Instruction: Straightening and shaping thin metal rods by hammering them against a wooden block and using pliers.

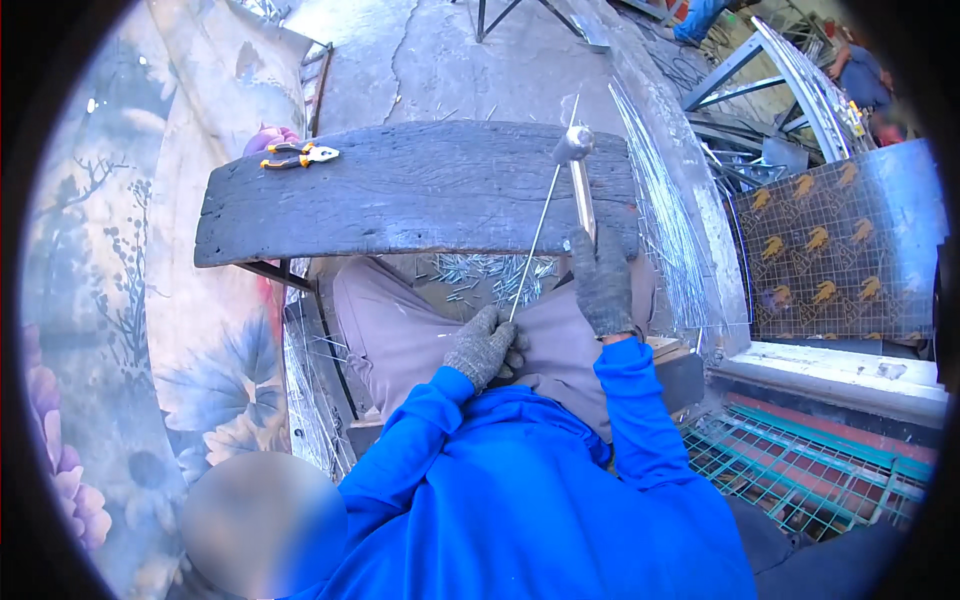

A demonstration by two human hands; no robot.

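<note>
My left hand (484,347), in a grey knit glove, is closed round the near end of a thin metal rod (537,233) above my lap. The rod slants up and away across the dark wooden bench (420,195), its far part passing by the hammer head. My right hand (603,285), gloved too, grips the handle of a hammer (574,147). The hammer's metal head is over the right part of the bench, next to the rod; whether they touch I cannot tell. Pliers (300,155) with orange and black handles lie at the bench's far left.
Many short cut metal pieces (490,275) lie on the ground beneath the bench. Long thin rods (665,215) are bundled to the right. A flowered cloth (215,250) hangs at left. A patterned board (830,250) and green wire mesh (800,465) stand at right. Another person (862,75) is far right.
</note>
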